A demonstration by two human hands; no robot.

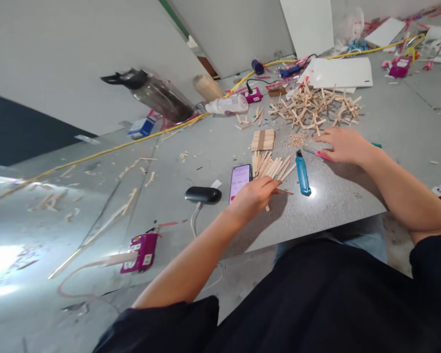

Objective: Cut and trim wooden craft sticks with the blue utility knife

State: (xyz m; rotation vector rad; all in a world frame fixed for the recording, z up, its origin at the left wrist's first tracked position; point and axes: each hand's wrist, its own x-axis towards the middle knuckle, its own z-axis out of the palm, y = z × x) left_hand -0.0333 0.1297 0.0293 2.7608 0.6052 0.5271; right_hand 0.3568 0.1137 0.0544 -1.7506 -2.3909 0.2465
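Observation:
My left hand [257, 193] is closed over the near end of a loose spread of wooden sticks [276, 166], gripping at least one stick. My right hand [338, 144] rests beside a pink-handled tool [324, 155] with a thin metal tip, its fingers bent around the handle. Between my hands lies a blue utility knife [303, 174]. A banded bundle of sticks [262, 140] sits beyond the spread, next to a small heap of wood bits [297, 139]. Farther back is a large pile of crossed stick pieces [312, 109].
A phone [239, 180] and a black case [203, 195] with a cable lie left of the sticks. Behind stand a dark bottle [165, 100] and a lying clear bottle [228, 104]. A white sheet [338, 72] lies behind the pile. A purple box [141, 252] sits near left.

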